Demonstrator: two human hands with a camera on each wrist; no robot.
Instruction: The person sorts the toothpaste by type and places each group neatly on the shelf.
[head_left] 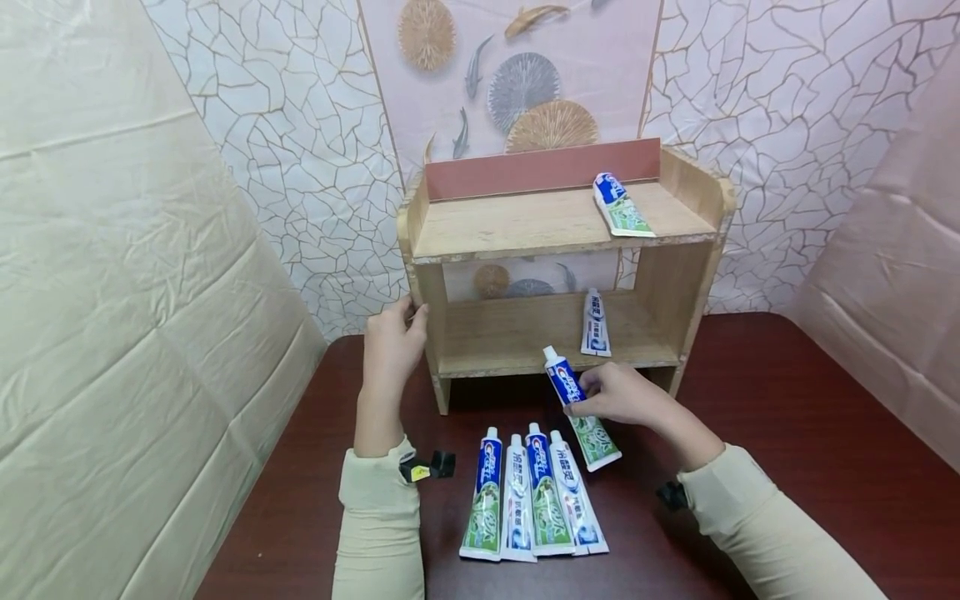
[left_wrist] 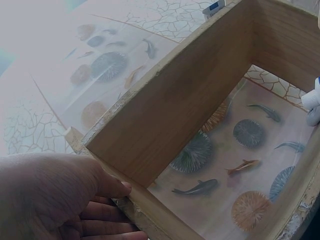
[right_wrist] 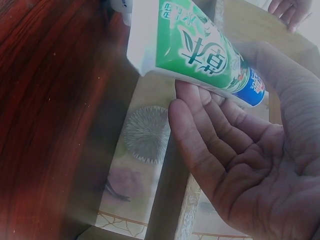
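Observation:
My right hand [head_left: 624, 398] pinches a blue-and-green toothpaste tube [head_left: 596, 442], cap up and tilted, just before the lower shelf's front edge. In the right wrist view, its green end [right_wrist: 197, 47] lies between thumb and fingers. With thumb and fingers my left hand [head_left: 395, 340] grips the left side panel of the wooden shelf unit [head_left: 495, 237]; the left wrist view shows the thumb on the panel's edge. A white-and-blue tube [head_left: 596, 325] rests on the lower level, and a blue-and-green tube [head_left: 621, 207] lies on the top level.
Several toothpaste tubes, blue-and-green [head_left: 483, 500] alternating with white-and-blue [head_left: 517, 504], lie in a row on the dark red table [head_left: 300, 517], caps toward the shelf unit. Patterned cloth [head_left: 292, 108] hangs behind it; pale cloth [head_left: 135, 333] drapes the left side.

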